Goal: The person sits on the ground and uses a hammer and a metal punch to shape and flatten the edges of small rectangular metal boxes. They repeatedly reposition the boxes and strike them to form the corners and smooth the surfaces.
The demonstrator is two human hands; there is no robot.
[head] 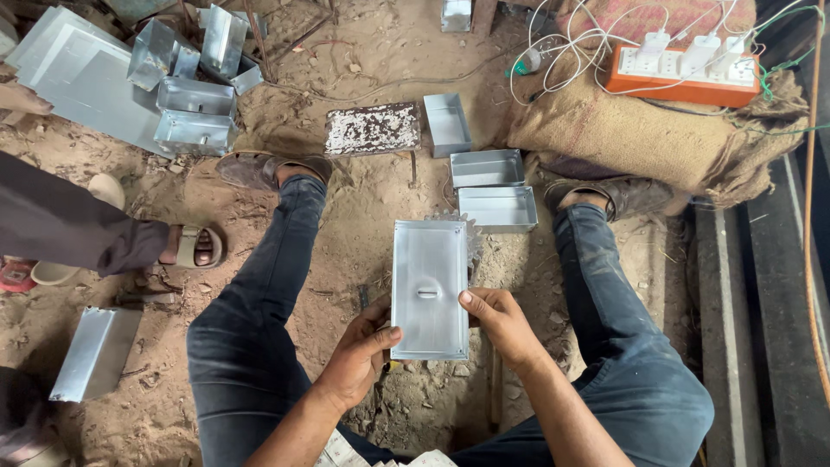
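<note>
A rectangular sheet-metal box lid (430,285) with a small slot knob in its middle is held flat between my knees. My left hand (361,356) grips its near left corner, thumb on top. My right hand (500,325) holds the right edge, thumb pressed on the lid's surface. Beneath the lid a toothed metal piece (472,235) pokes out at its far right corner. Both hands are closed on the same lid.
Three open metal trays (489,168) lie just beyond the lid. More metal boxes and sheets (186,104) are piled at far left. An orange power strip (679,69) with plugs rests on a burlap sack. Another person's sandalled foot (194,246) is at left. Sandy ground all around.
</note>
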